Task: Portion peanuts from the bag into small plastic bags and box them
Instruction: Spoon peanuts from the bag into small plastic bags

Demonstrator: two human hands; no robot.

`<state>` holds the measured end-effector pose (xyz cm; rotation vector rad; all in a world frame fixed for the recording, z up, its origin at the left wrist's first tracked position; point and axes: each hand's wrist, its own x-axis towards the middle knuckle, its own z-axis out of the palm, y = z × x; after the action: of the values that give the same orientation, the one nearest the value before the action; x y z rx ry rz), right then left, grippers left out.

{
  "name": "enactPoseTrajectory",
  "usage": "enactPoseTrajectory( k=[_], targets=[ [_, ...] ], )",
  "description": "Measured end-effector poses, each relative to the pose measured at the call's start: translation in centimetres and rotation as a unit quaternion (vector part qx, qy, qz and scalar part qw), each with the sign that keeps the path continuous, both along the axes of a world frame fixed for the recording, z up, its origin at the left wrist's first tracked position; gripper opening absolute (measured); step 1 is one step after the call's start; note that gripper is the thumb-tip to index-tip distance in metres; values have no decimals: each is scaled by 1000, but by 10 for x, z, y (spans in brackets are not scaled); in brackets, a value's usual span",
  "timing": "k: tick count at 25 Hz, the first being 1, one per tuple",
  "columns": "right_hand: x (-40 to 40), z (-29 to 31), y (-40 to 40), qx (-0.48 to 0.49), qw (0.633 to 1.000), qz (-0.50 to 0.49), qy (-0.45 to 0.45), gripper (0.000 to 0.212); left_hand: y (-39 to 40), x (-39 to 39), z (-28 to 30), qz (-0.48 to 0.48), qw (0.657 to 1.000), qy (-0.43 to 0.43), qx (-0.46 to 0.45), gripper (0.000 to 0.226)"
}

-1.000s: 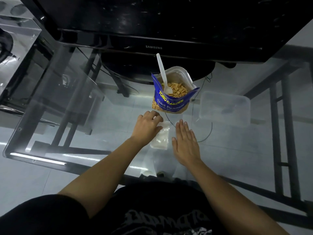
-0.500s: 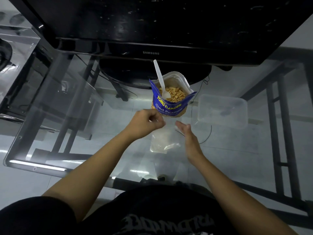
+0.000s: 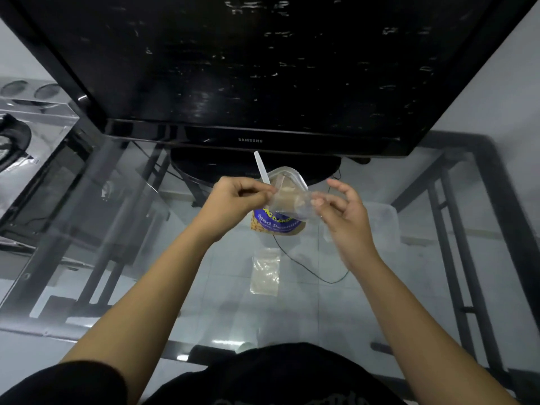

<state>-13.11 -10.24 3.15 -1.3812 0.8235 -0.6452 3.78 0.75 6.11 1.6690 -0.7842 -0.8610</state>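
A blue peanut bag (image 3: 276, 225) stands open on the glass table with a white plastic spoon (image 3: 262, 168) sticking up out of it. I hold a small clear plastic bag (image 3: 295, 201) in the air in front of the peanut bag. My left hand (image 3: 233, 201) pinches its left edge and my right hand (image 3: 343, 213) pinches its right edge. A stack of small clear bags (image 3: 265, 271) lies flat on the glass below my hands. A clear plastic box (image 3: 385, 226) sits to the right, partly hidden by my right hand.
A black Samsung TV (image 3: 251, 77) on its round stand (image 3: 204, 168) fills the back of the glass table (image 3: 146, 258). A thin black cable (image 3: 309, 271) curves across the glass near the bags. A clear case (image 3: 32, 112) stands at the far left.
My left hand lifted one small bag off the stack and raised it in front of the peanut bag. My right hand left the table and took hold of its other edge.
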Motion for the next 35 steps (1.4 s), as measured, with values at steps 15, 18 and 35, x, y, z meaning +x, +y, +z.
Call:
enactPoseTrajectory(
  k=[15, 18, 35],
  targets=[
    [-1, 5, -16, -64, 996, 46, 31, 52, -11, -2, -2, 83, 992, -95, 32, 26],
    [-1, 7, -18, -48, 997, 45, 42, 57, -14, -1, -1, 86, 990, -96, 49, 23],
    [16, 18, -19, -407, 875, 176, 196, 78, -29, -11, -1, 49, 998, 26, 31, 14]
  ],
)
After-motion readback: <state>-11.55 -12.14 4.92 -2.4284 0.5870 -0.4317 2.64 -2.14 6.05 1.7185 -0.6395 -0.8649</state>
